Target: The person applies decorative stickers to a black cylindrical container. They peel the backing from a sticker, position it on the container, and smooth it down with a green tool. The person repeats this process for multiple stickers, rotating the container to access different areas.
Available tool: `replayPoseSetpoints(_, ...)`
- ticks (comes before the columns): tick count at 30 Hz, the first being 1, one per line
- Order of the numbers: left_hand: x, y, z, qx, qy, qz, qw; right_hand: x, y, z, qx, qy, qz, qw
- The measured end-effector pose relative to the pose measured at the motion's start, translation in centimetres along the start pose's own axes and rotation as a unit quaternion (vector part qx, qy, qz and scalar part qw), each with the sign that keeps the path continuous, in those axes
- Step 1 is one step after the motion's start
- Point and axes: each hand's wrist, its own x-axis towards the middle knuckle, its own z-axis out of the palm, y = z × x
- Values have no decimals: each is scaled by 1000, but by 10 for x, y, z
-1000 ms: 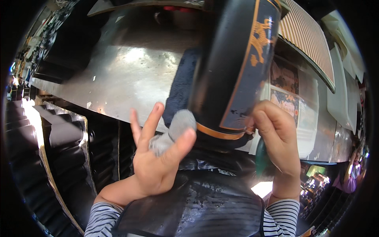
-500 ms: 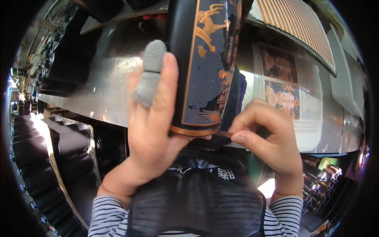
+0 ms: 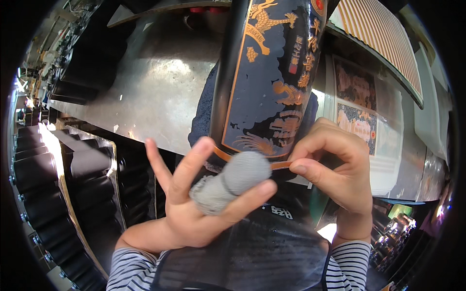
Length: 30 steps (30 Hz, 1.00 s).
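A large black cylinder [image 3: 264,97] with gold and orange pictures and lettering lies lengthwise in front of me, its near end toward my body. Around that near edge runs a thin orange strip [image 3: 281,165]. My right hand [image 3: 337,162] pinches the strip's loose right end between thumb and forefinger. With its fingers spread, my left hand [image 3: 194,208] is at the near rim. One of its fingers wears a grey knitted finger cover [image 3: 247,172], slightly blurred, which overlaps the strip and hides part of the rim. Whether that finger presses on it I cannot tell.
Dark blue cloth [image 3: 201,116] lies under the cylinder on a metal table [image 3: 150,92]. To the right are printed sheets [image 3: 357,123] and a striped stack [image 3: 381,39]. Rows of black cylinders [image 3: 36,169] stand at the left, and more dark ones [image 3: 388,233] at the lower right.
My left hand has left the cylinder's left side and come down to the near rim, fingers spreading. The cylinder has turned, showing more lettering, and sits farther right. My right hand keeps its pinch.
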Motion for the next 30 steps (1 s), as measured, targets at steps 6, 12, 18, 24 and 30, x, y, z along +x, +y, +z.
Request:
replayPoseSetpoints(6,26,26,11,122,40,23,992,-3,11,2,-19,46,-37,998)
replayPoseSetpoints(12,58,-13,17,-179,103,-84,975,-5,5,0,16,21,27,999)
replayPoseSetpoints(18,31,-31,16,-244,-9,-177,954,-1,-1,8,31,23,14,999)
replayPoseSetpoints(24,3,-34,24,-305,59,-104,945,-4,-5,5,5,17,-28,999)
replayPoseSetpoints(30,45,-16,7,-471,42,-190,861,-7,-7,3,-14,30,-21,999)
